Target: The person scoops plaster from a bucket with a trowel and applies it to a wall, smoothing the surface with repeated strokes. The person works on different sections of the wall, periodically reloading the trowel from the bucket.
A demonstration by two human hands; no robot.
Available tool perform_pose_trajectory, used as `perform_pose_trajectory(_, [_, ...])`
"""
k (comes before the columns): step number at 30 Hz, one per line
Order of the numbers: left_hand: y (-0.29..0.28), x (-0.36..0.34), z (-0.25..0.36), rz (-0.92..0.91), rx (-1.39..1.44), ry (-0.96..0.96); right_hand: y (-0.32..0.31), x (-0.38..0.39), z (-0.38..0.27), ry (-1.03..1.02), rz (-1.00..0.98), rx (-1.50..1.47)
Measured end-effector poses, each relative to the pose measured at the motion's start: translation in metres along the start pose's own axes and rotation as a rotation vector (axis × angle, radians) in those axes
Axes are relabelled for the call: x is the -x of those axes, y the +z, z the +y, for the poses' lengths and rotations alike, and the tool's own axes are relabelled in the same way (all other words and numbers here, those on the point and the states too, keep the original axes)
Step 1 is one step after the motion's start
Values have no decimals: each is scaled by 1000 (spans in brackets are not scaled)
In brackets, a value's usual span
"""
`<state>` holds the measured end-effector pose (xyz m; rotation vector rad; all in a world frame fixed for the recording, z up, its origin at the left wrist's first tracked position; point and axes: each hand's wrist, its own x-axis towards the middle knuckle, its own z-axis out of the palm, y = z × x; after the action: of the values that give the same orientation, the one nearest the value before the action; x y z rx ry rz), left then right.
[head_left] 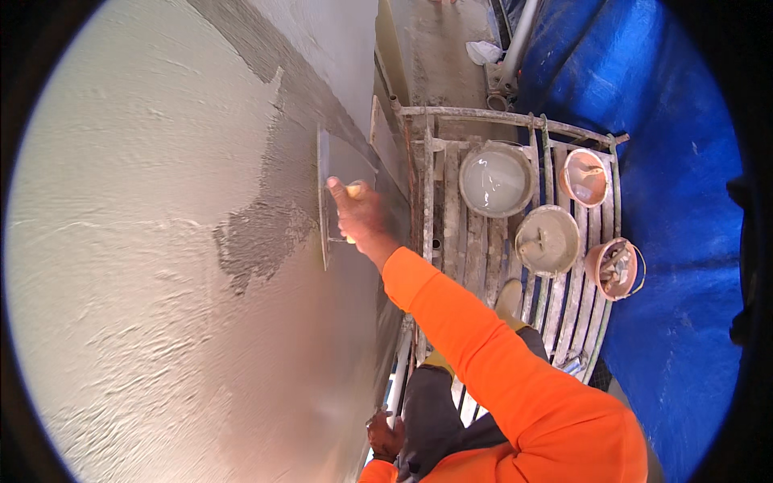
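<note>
Plastered wall (145, 241) fills the left, with a darker wet patch (262, 233) at its middle. Our right hand (362, 216), grip clenched on the handle, presses a trowel (324, 197) flat to the wall beside that patch. Our left hand (385, 435) hangs low by the wall; we cannot tell its grip. Scaffold planks (483, 258) carry four buckets (495, 179), with blue tarp (676, 201) behind.

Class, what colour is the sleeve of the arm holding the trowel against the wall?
Bright orange sleeve, clearest in the head view.
</note>
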<state>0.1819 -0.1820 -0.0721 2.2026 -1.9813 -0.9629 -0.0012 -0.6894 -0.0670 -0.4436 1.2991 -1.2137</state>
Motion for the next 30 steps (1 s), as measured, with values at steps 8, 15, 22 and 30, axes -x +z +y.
perform_pose_trajectory(8, [-48,39,-21,-74,75,-140,54,138,-71,-450,49,187])
perform_pose_trajectory(15, [-63,-3,4,-86,232,43,66,251,-117,-645,-143,132])
perform_pose_trajectory(22, [-57,-28,21,-173,205,-133,-23,151,-37,-158,-53,-12])
perform_pose_trajectory(30, [-29,7,25,-280,202,-661,-130,-102,183,525,227,-129])
